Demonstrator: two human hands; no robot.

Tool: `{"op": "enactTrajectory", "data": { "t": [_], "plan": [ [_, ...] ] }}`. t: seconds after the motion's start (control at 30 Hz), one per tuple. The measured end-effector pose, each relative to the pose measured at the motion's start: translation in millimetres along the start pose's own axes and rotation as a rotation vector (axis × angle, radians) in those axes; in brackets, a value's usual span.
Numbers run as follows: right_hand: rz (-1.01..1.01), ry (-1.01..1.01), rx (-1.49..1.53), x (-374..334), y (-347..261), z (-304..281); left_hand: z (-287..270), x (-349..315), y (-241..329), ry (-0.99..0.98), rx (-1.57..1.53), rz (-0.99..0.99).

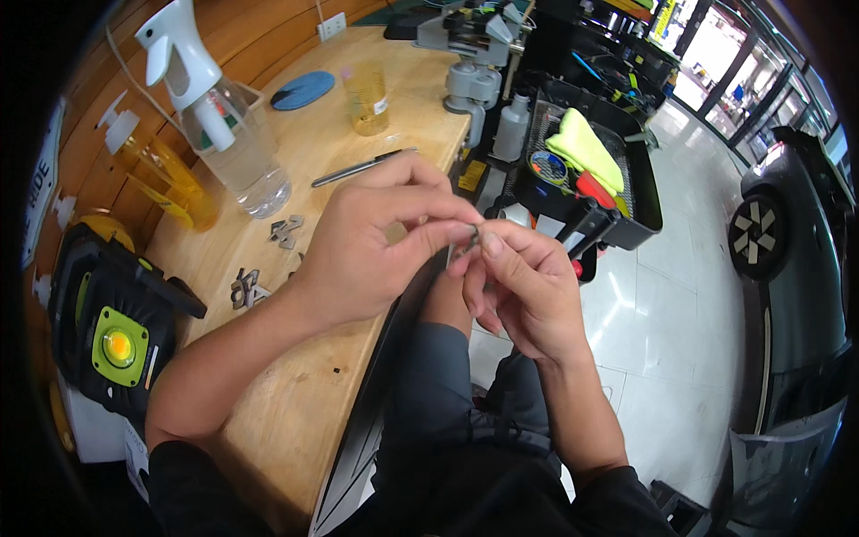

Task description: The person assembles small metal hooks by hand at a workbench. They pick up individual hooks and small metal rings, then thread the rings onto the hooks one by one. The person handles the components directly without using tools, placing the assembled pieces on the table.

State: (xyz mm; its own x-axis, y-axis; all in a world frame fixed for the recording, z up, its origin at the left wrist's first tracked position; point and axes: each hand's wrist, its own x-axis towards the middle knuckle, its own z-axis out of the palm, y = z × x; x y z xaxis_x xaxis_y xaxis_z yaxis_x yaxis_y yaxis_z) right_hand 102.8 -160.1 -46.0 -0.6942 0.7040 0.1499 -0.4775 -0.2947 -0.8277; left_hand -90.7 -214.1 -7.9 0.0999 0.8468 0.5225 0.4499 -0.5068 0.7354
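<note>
My left hand (pixel 376 237) and my right hand (pixel 528 282) meet above the table's edge, thumbs and fingertips pinched together. Between them is a small dark grey metal-looking piece (pixel 471 236), mostly covered by the fingers, so its full shape cannot be told. On the table beyond my left forearm lie two small groups of grey metal clip-like pieces, a nearer group (pixel 248 289) and a farther group (pixel 285 231). A pen (pixel 362 167) lies just past my left hand.
On the wooden table (pixel 295 421) stand a clear spray bottle (pixel 237 161), a yellow pump bottle (pixel 165 183), an amber cup (pixel 367 103) and a work light (pixel 121 345). A black tool cart (pixel 640 219) with a neon cloth (pixel 586 148) is ahead right; a car (pixel 796 259) stands far right.
</note>
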Motion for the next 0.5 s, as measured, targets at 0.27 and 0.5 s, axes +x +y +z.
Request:
{"op": "enactTrajectory", "data": {
  "t": [0.27,0.5],
  "plan": [
    [-0.057,0.028,0.062,50.6,17.0,18.2,-30.8,18.8,-10.7,0.088,0.2,0.068],
    [0.134,-0.176,0.389,86.4,33.8,24.1,-72.6,24.0,-6.9,0.0,0.452,0.065]
  ]
}}
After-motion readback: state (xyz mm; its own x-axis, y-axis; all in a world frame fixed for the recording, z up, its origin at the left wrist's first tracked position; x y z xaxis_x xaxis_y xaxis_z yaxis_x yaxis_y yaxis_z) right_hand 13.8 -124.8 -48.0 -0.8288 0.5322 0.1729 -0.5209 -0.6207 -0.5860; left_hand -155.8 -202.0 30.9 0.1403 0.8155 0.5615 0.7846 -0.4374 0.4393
